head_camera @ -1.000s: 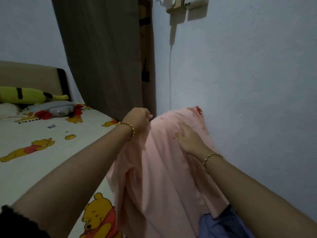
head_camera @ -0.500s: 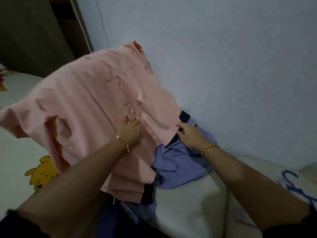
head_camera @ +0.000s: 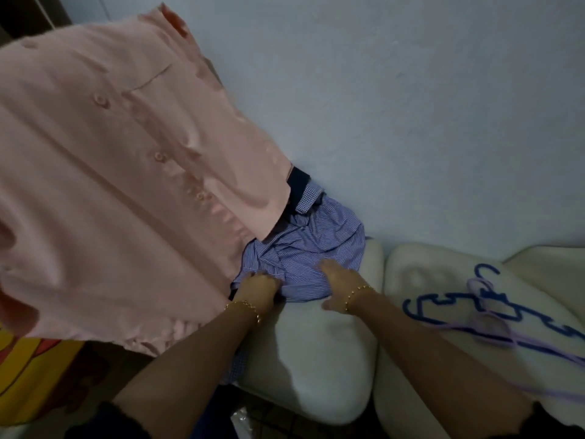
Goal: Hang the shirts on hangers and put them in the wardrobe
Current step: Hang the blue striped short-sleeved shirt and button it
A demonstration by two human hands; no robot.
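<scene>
The single head-worn camera looks steeply down and forward, close over both forearms, toward the white cushions [head_camera: 316, 359] against the wall [head_camera: 411, 106].

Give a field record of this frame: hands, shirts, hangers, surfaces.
left hand: grips the blue striped shirt
right hand: fingers straight, resting on the same shirt
blue striped shirt: crumpled on a white cushion, against the wall
pink shirt: spread across the left of view, button row showing; its support is out of sight
hangers: blue and lilac, lying on the neighbouring cushion, untouched
wardrobe: not in view
</scene>
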